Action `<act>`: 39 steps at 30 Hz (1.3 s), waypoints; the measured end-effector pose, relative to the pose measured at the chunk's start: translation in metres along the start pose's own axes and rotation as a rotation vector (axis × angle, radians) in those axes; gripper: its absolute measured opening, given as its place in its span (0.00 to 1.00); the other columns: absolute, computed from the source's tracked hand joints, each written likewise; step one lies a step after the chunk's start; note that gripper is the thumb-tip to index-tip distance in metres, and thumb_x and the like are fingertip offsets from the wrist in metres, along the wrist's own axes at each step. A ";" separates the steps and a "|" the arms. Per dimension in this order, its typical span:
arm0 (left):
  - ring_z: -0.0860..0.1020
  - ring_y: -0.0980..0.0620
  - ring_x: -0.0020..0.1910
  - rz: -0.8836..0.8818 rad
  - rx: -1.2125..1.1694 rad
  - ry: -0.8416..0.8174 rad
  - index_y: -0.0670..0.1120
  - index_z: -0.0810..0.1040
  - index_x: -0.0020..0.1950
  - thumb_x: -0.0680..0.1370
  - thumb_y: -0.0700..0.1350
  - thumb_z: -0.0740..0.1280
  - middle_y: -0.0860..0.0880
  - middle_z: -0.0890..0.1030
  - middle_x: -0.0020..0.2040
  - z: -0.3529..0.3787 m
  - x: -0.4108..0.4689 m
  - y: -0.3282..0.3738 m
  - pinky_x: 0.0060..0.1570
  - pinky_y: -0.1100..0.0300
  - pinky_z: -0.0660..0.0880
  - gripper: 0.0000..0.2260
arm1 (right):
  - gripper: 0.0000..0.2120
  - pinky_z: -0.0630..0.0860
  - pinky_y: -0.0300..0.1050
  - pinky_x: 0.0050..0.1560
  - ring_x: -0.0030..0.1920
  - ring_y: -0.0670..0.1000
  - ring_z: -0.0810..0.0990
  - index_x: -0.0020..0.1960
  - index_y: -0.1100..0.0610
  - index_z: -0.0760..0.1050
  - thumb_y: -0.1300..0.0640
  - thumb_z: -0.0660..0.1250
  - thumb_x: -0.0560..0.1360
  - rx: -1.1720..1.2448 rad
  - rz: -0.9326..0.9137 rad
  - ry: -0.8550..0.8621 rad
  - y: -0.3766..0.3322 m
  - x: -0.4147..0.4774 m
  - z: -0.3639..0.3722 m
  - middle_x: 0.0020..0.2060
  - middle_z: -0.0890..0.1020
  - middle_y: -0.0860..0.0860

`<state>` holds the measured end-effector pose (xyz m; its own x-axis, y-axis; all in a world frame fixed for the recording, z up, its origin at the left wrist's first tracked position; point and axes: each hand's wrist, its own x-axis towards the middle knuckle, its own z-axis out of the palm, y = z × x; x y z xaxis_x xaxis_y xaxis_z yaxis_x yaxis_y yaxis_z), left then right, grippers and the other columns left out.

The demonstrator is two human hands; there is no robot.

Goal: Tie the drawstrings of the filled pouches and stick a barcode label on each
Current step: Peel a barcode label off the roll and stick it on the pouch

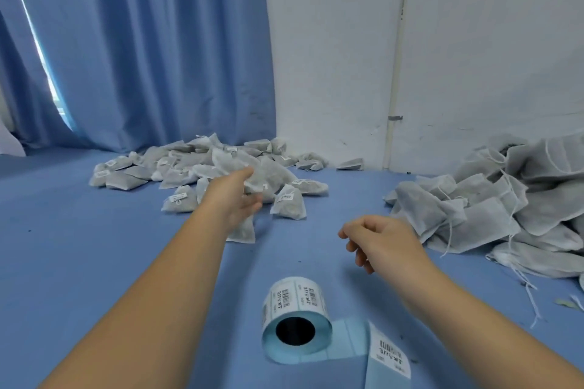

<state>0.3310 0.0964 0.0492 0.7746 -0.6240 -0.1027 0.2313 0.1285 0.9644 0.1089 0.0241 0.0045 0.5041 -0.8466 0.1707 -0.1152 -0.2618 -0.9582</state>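
Note:
My left hand point(237, 196) reaches forward with spread fingers, at the near edge of a heap of tied, labelled grey pouches point(196, 167), and holds nothing. One pouch point(245, 232) lies just under that wrist. My right hand point(380, 241) hovers over the blue table with loosely curled fingers and is empty. A roll of barcode labels point(295, 309) lies on its side close to me. Its blue backing strip trails to the right with one label point(390, 354) on it. A heap of pouches with loose drawstrings point(493, 202) sits at the right.
The blue table surface point(94, 246) runs back to a blue curtain point(142, 41) on the left and a white wall point(474, 41) on the right. Loose strings point(531, 294) hang from the right heap toward the table edge.

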 end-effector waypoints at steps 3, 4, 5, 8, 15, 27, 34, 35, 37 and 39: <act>0.81 0.48 0.37 -0.014 0.091 0.011 0.43 0.76 0.57 0.81 0.44 0.64 0.46 0.78 0.48 -0.002 -0.003 -0.023 0.37 0.57 0.77 0.07 | 0.10 0.69 0.36 0.28 0.24 0.44 0.73 0.35 0.54 0.81 0.56 0.67 0.75 -0.031 0.012 -0.029 0.008 -0.004 -0.004 0.25 0.79 0.45; 0.81 0.50 0.35 -0.004 0.126 0.015 0.44 0.77 0.53 0.80 0.43 0.64 0.47 0.79 0.46 -0.004 -0.006 -0.031 0.34 0.58 0.76 0.05 | 0.10 0.69 0.36 0.28 0.25 0.45 0.73 0.36 0.54 0.81 0.56 0.67 0.75 -0.036 0.017 -0.033 0.011 -0.006 -0.006 0.25 0.79 0.45; 0.80 0.51 0.33 0.015 0.165 0.022 0.45 0.78 0.49 0.80 0.43 0.65 0.48 0.80 0.44 -0.006 -0.009 -0.036 0.33 0.59 0.75 0.03 | 0.10 0.69 0.37 0.29 0.25 0.45 0.73 0.36 0.54 0.81 0.56 0.67 0.75 -0.037 0.025 -0.033 0.013 -0.009 -0.009 0.25 0.79 0.45; 0.79 0.52 0.34 0.082 0.229 0.031 0.48 0.79 0.47 0.79 0.43 0.66 0.48 0.80 0.44 -0.011 -0.021 -0.046 0.34 0.60 0.75 0.03 | 0.10 0.70 0.39 0.31 0.26 0.46 0.72 0.36 0.55 0.81 0.57 0.67 0.75 -0.048 0.031 -0.041 0.019 -0.017 -0.014 0.25 0.78 0.45; 0.80 0.50 0.40 0.241 0.366 -0.033 0.48 0.81 0.48 0.80 0.41 0.63 0.48 0.81 0.47 0.002 -0.062 -0.046 0.43 0.56 0.76 0.08 | 0.09 0.70 0.37 0.29 0.26 0.46 0.73 0.36 0.55 0.81 0.56 0.67 0.74 -0.068 0.044 -0.020 0.026 -0.039 -0.039 0.26 0.79 0.45; 0.78 0.55 0.41 0.530 0.540 -0.225 0.55 0.81 0.42 0.78 0.39 0.63 0.53 0.82 0.45 0.093 -0.145 -0.054 0.39 0.62 0.72 0.13 | 0.09 0.68 0.34 0.27 0.25 0.44 0.73 0.37 0.56 0.81 0.56 0.67 0.74 -0.038 0.118 0.125 0.058 -0.089 -0.127 0.25 0.78 0.45; 0.78 0.62 0.32 0.263 0.339 -0.484 0.51 0.82 0.42 0.77 0.39 0.63 0.55 0.82 0.38 0.185 -0.206 -0.106 0.38 0.63 0.74 0.11 | 0.08 0.68 0.38 0.26 0.24 0.47 0.71 0.38 0.57 0.81 0.59 0.66 0.75 0.058 0.175 0.308 0.081 -0.107 -0.178 0.25 0.77 0.47; 0.78 0.61 0.32 0.214 0.318 -0.504 0.51 0.82 0.42 0.77 0.39 0.63 0.55 0.81 0.37 0.198 -0.211 -0.116 0.38 0.63 0.74 0.11 | 0.09 0.69 0.38 0.26 0.24 0.48 0.71 0.38 0.57 0.81 0.59 0.66 0.75 0.087 0.173 0.327 0.082 -0.109 -0.183 0.25 0.77 0.48; 0.78 0.58 0.34 0.135 0.289 -0.518 0.50 0.81 0.42 0.78 0.39 0.64 0.54 0.81 0.38 0.219 -0.220 -0.139 0.40 0.61 0.74 0.10 | 0.09 0.69 0.38 0.25 0.24 0.48 0.71 0.40 0.59 0.81 0.60 0.64 0.76 0.124 0.162 0.346 0.084 -0.111 -0.188 0.25 0.77 0.48; 0.79 0.55 0.36 0.103 0.297 -0.491 0.50 0.81 0.44 0.78 0.39 0.63 0.53 0.81 0.39 0.228 -0.221 -0.163 0.42 0.61 0.74 0.10 | 0.10 0.69 0.38 0.24 0.24 0.47 0.71 0.40 0.59 0.81 0.61 0.64 0.76 0.133 0.156 0.355 0.087 -0.111 -0.193 0.25 0.77 0.49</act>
<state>-0.0122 0.0374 -0.0293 0.4042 -0.9132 0.0517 -0.0603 0.0297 0.9977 -0.1222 0.0064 -0.0540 0.1597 -0.9849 0.0669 -0.0431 -0.0746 -0.9963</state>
